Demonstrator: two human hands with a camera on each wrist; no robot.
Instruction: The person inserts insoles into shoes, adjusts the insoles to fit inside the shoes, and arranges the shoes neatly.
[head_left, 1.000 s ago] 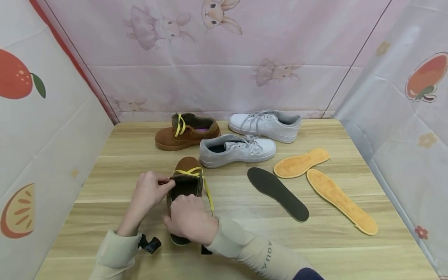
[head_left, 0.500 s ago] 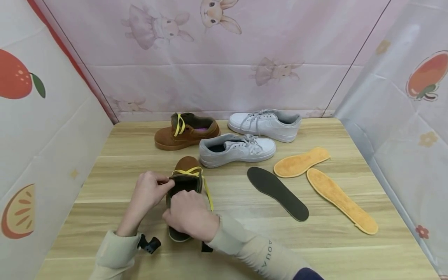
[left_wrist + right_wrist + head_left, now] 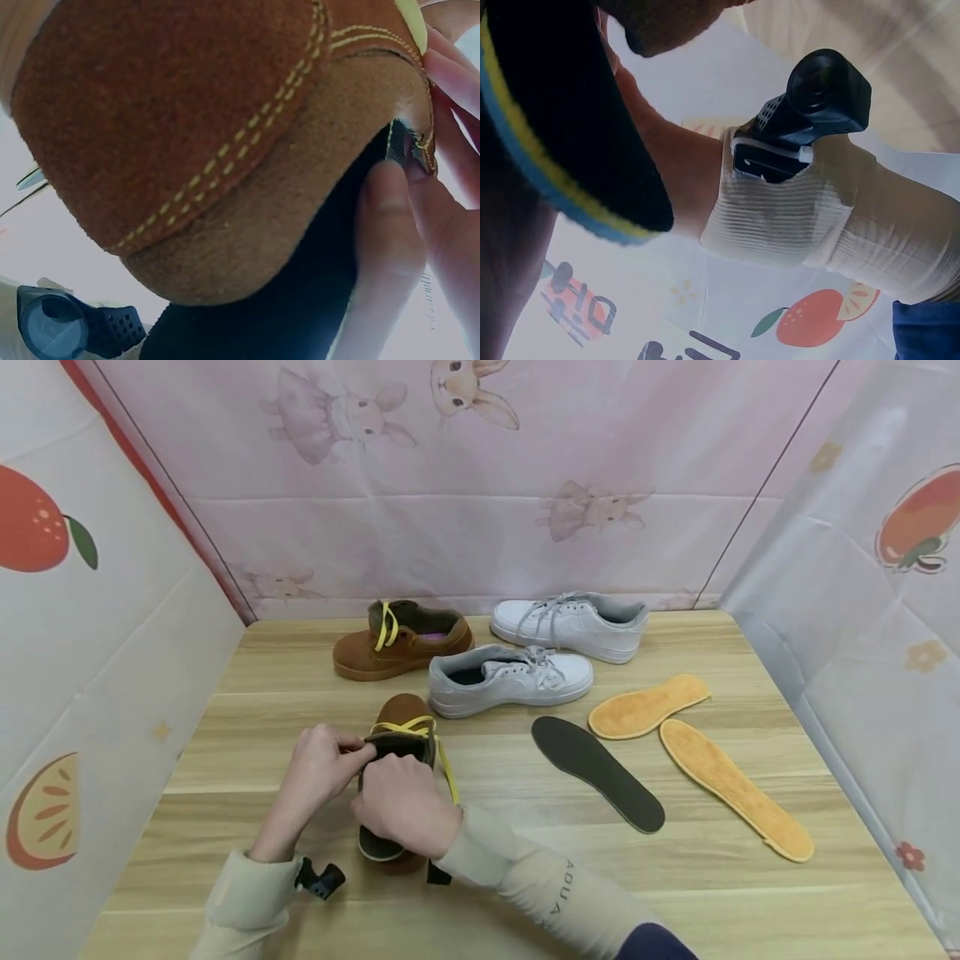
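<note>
One insole lies under the gripping right hand; the left hand pinches a brown shoe.

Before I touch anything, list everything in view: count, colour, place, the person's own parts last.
Brown shoes: 2, brown, one back left, one at the hands
Yellow laces: yellow, on both brown shoes
White shoes: 2, white, back centre
Dark insoles: 2, blackish, one on the table, one at the near brown shoe's opening
Orange insoles: 2, orange, right side
Table: 1, wood-coloured, beneath everything
Cloth walls: 3, pink at back, whitish at sides
Wrist cameras: 2, black, one per wrist
Sleeves: 2, beige, bottom
Left hand: 1, bare, pinching the near shoe's edge
Right hand: 1, bare, holding the near insole
</note>
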